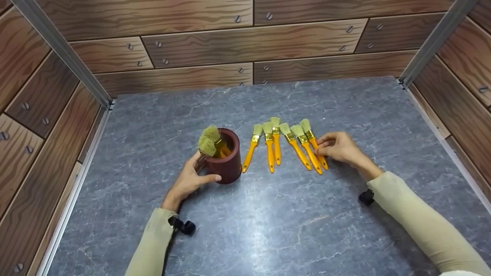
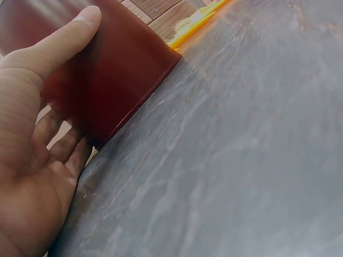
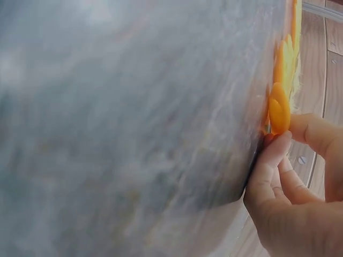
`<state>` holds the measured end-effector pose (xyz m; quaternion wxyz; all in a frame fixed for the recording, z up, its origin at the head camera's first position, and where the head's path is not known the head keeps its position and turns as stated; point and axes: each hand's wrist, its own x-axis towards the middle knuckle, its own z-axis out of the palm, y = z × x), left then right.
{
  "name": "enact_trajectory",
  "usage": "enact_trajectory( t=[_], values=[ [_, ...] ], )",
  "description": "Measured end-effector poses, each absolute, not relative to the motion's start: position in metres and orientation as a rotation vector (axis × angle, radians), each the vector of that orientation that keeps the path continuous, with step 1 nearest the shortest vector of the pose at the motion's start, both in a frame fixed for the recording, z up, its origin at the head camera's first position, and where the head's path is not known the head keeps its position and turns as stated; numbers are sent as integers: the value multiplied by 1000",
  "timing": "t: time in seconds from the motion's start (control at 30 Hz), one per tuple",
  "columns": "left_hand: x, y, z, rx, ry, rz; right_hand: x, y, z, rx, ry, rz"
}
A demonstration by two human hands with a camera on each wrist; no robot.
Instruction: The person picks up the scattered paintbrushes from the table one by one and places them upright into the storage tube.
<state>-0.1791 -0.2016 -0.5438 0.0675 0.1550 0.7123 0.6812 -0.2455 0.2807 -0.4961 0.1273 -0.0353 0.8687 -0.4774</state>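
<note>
My left hand (image 1: 190, 177) grips a dark red cylindrical cup (image 1: 227, 170), its thumb across the front and its fingers round the left side. The cup stands upright on the tabletop. Paintbrushes (image 1: 211, 141) stick out of it, bristles up and leaning left; their lower handles are hidden inside. At the right end of a row of flat paintbrushes, my right hand (image 1: 341, 147) pinches the orange handle of the rightmost paintbrush (image 1: 323, 161) between thumb and fingers. In the right wrist view the fingertips meet at that paintbrush's handle (image 3: 278, 110), close to the table surface.
Several more paintbrushes with orange handles lie fanned between the cup and my right hand, including a left one (image 1: 251, 153) close beside the cup and a middle one (image 1: 277, 143). The grey marbled table (image 1: 268, 230) is bounded by wood-patterned walls (image 1: 199, 53) and metal corner posts.
</note>
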Motion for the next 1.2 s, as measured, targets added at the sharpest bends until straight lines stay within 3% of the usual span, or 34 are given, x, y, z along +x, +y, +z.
enact_trajectory(
  t=[0.5,1.2],
  values=[
    [-178,-202,-542,458,2134,2067,-244,280,-460,-143,2488,-1508],
    [-180,-201,-544,477,2132,2070,-234,217,-416,-459,2346,-1697]
  ],
)
